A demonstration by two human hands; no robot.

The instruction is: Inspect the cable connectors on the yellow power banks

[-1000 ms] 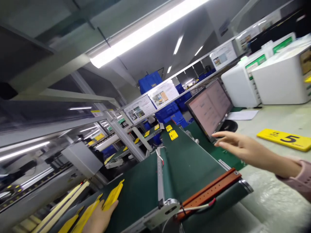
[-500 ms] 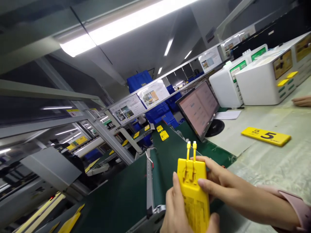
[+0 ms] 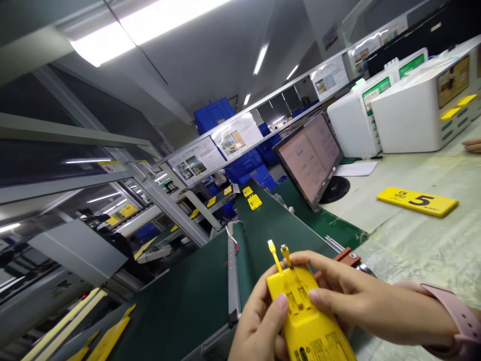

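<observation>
A yellow power bank (image 3: 306,318) with two short built-in cables sticking up from its top end is held low in the middle of the view. My left hand (image 3: 257,326) grips its left side, thumb pressed on its face. My right hand (image 3: 351,296) wraps round its right side, fingers curled near the cable ends. Both hands hover over the near end of a green conveyor belt (image 3: 276,228).
Two more yellow units (image 3: 251,197) lie far up the belt. A monitor (image 3: 310,158) stands right of the belt. A yellow plate marked 5 (image 3: 417,201) lies on the pale bench, with white cabinets (image 3: 417,108) behind. Another person's fingers (image 3: 473,145) show at the right edge. Blue crates (image 3: 246,168) are stacked behind.
A second ago my hands were apart, left on yellow pieces low left, right reaching toward the monitor. Now both hold the power bank, which has tilted slightly left since half a second ago.
</observation>
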